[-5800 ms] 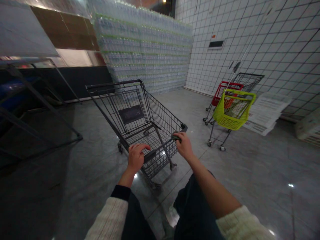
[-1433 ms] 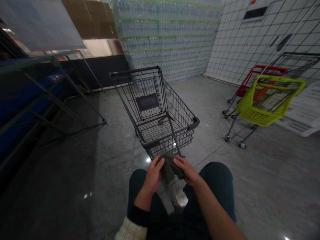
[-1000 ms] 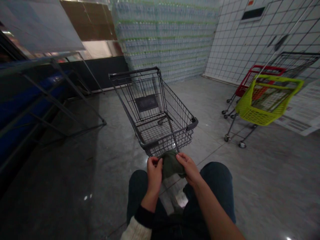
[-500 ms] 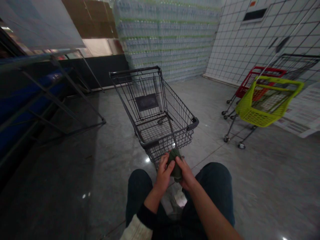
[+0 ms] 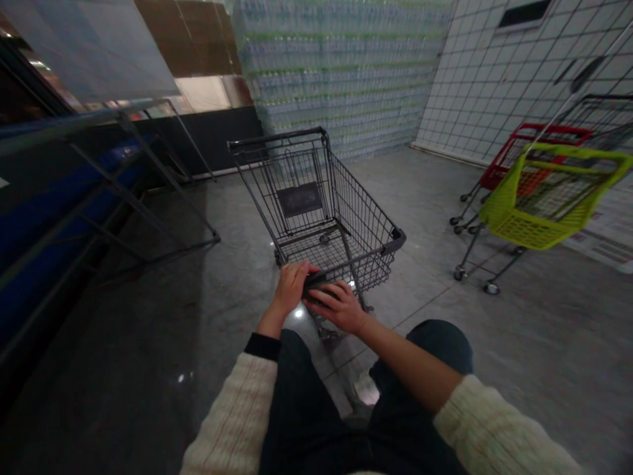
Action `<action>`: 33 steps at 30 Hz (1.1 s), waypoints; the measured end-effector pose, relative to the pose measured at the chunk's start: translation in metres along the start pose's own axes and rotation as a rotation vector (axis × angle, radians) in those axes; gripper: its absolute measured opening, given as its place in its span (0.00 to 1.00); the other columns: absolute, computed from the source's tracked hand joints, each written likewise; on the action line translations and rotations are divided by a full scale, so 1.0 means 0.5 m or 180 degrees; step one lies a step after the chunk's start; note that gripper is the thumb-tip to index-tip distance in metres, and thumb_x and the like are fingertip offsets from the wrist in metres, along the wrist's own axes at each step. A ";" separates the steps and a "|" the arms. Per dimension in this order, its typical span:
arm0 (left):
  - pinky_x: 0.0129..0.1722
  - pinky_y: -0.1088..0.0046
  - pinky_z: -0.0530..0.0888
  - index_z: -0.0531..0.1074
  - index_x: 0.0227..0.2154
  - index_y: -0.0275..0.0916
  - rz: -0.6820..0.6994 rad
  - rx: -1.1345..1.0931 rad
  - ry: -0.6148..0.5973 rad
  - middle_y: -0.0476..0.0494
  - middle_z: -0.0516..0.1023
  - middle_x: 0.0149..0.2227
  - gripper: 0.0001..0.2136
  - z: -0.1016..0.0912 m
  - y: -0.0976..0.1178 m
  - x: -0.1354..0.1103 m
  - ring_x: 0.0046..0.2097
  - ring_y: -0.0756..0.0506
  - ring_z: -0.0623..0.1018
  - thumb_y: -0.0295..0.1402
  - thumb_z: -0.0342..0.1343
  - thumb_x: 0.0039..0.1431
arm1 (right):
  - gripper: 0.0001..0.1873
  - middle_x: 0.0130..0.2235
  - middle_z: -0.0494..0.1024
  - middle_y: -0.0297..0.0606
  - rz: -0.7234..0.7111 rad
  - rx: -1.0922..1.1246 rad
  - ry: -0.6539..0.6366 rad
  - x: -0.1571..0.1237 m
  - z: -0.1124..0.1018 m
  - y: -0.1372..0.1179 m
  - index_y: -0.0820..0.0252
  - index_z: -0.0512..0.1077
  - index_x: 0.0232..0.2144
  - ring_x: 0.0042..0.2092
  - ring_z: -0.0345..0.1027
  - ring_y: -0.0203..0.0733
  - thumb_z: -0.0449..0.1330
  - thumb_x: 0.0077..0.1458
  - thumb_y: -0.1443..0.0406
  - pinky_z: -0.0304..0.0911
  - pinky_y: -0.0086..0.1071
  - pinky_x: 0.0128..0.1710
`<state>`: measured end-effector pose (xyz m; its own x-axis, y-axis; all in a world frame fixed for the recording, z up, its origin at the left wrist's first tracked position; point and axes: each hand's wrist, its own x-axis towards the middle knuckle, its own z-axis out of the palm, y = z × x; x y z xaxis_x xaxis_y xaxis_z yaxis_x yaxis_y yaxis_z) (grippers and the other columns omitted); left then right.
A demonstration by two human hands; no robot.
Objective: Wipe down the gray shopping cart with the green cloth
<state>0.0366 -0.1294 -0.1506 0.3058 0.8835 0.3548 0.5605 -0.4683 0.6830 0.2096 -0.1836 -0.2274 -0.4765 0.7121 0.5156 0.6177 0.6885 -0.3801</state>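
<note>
Before my knees stands a grey wire shopping cart (image 5: 368, 198), its low front rim towards me. At that rim's left corner, my left hand (image 5: 291, 288) is closed over the bar, its fingertips pointing inward. Just beside it my right hand (image 5: 342, 307) is curled around a dark green cloth (image 5: 321, 290), pressed against the front rim. Most of the cloth is hidden under the fingers. The cart's basket holds nothing that I can see.
Right of the cart are a yellow-green basket cart (image 5: 534, 214) and a red cart (image 5: 514, 148). A metal-framed table (image 5: 143, 185) stands on the left. Wrapped stacks of bottles (image 5: 341, 79) rise behind. My knees (image 5: 440, 346) are close below my hands.
Both hands have moved forward from in front of the cart onto its front rim. The cloth, earlier bunched between both hands, is now under my right hand against the rim.
</note>
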 end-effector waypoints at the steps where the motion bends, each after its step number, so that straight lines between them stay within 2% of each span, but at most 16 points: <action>1: 0.50 0.63 0.66 0.77 0.32 0.40 -0.0032 -0.0036 0.0031 0.44 0.81 0.35 0.24 0.000 -0.001 -0.003 0.41 0.45 0.76 0.41 0.36 0.67 | 0.21 0.51 0.77 0.26 -0.0198 -0.0081 -0.0152 0.005 0.007 0.017 0.31 0.71 0.50 0.54 0.64 0.40 0.58 0.60 0.67 0.56 0.43 0.58; 3: 0.50 0.63 0.66 0.78 0.32 0.40 -0.0045 -0.0077 0.0075 0.44 0.81 0.35 0.24 -0.003 -0.001 -0.009 0.41 0.45 0.76 0.42 0.36 0.67 | 0.21 0.51 0.77 0.26 -0.0476 -0.0222 -0.0360 0.003 0.019 0.049 0.33 0.71 0.51 0.52 0.65 0.39 0.58 0.60 0.67 0.57 0.42 0.56; 5: 0.50 0.63 0.65 0.78 0.32 0.41 -0.0029 -0.0096 0.0107 0.45 0.81 0.36 0.23 -0.005 -0.002 -0.012 0.42 0.45 0.76 0.42 0.37 0.66 | 0.22 0.52 0.77 0.28 -0.0543 -0.0364 -0.0380 -0.007 0.028 0.065 0.35 0.70 0.52 0.52 0.65 0.40 0.58 0.60 0.68 0.57 0.43 0.56; 8: 0.51 0.63 0.65 0.77 0.31 0.41 -0.0054 -0.0106 0.0167 0.45 0.81 0.36 0.23 -0.005 -0.003 -0.012 0.41 0.45 0.76 0.41 0.37 0.66 | 0.22 0.52 0.77 0.28 -0.0576 -0.0362 -0.0218 -0.007 0.036 0.054 0.35 0.70 0.53 0.52 0.64 0.41 0.58 0.60 0.68 0.56 0.43 0.55; 11: 0.50 0.63 0.65 0.77 0.29 0.40 -0.0060 -0.0106 0.0269 0.45 0.81 0.34 0.23 0.001 -0.001 -0.011 0.40 0.45 0.76 0.40 0.36 0.67 | 0.22 0.51 0.77 0.24 -0.0789 -0.0037 -0.0033 0.014 0.042 0.033 0.30 0.69 0.52 0.53 0.64 0.39 0.58 0.60 0.66 0.55 0.42 0.56; 15: 0.51 0.63 0.65 0.77 0.28 0.40 0.0013 0.0006 0.0516 0.45 0.80 0.31 0.24 0.012 -0.001 -0.015 0.38 0.46 0.75 0.38 0.36 0.67 | 0.20 0.50 0.78 0.24 -0.0904 -0.0002 -0.0259 0.015 0.044 0.046 0.33 0.71 0.50 0.52 0.66 0.37 0.58 0.60 0.66 0.56 0.39 0.55; 19: 0.52 0.62 0.64 0.76 0.26 0.41 0.0071 0.0165 0.0698 0.46 0.79 0.29 0.23 0.019 -0.008 -0.017 0.36 0.46 0.75 0.37 0.37 0.67 | 0.17 0.50 0.78 0.27 -0.0753 -0.0174 -0.0558 -0.027 0.014 0.071 0.38 0.74 0.46 0.51 0.66 0.38 0.60 0.58 0.67 0.56 0.40 0.54; 21: 0.53 0.62 0.64 0.76 0.26 0.41 0.0080 0.0251 0.0699 0.46 0.80 0.30 0.23 0.020 -0.010 -0.017 0.37 0.45 0.75 0.37 0.37 0.67 | 0.17 0.50 0.78 0.26 -0.0590 -0.0082 -0.0479 -0.035 -0.011 0.076 0.37 0.74 0.46 0.51 0.66 0.38 0.60 0.58 0.67 0.56 0.40 0.55; 24: 0.50 0.62 0.64 0.75 0.26 0.41 0.0137 0.0490 0.0644 0.45 0.79 0.29 0.21 0.021 -0.007 -0.015 0.37 0.45 0.74 0.37 0.38 0.67 | 0.18 0.49 0.78 0.25 -0.0227 0.0054 -0.0104 -0.021 -0.039 0.089 0.33 0.73 0.47 0.51 0.65 0.39 0.58 0.60 0.65 0.54 0.43 0.57; 26: 0.48 0.62 0.64 0.73 0.25 0.41 0.0163 0.0695 0.0629 0.45 0.77 0.28 0.20 0.023 -0.002 -0.014 0.35 0.44 0.74 0.37 0.39 0.67 | 0.16 0.48 0.78 0.25 -0.0067 0.0102 0.0001 -0.011 -0.044 0.107 0.33 0.75 0.45 0.51 0.65 0.40 0.58 0.60 0.64 0.53 0.46 0.57; 29: 0.44 0.63 0.64 0.71 0.23 0.41 0.0230 0.0955 0.0640 0.45 0.76 0.26 0.20 0.027 0.003 -0.012 0.33 0.44 0.72 0.39 0.41 0.67 | 0.13 0.47 0.79 0.27 -0.0136 0.0009 -0.0115 -0.022 -0.038 0.138 0.37 0.77 0.40 0.49 0.65 0.41 0.58 0.59 0.65 0.55 0.47 0.55; 33: 0.45 0.62 0.63 0.71 0.22 0.41 0.0456 0.1251 0.0510 0.45 0.75 0.25 0.19 0.032 0.004 -0.012 0.33 0.44 0.70 0.41 0.44 0.66 | 0.16 0.48 0.78 0.32 -0.0227 -0.0350 0.0015 -0.058 -0.036 0.144 0.40 0.77 0.42 0.50 0.64 0.45 0.58 0.58 0.70 0.56 0.48 0.53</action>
<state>0.0482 -0.1355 -0.1617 0.2959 0.7854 0.5436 0.7806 -0.5268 0.3362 0.2790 -0.1571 -0.2557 -0.5188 0.6611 0.5420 0.6473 0.7179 -0.2561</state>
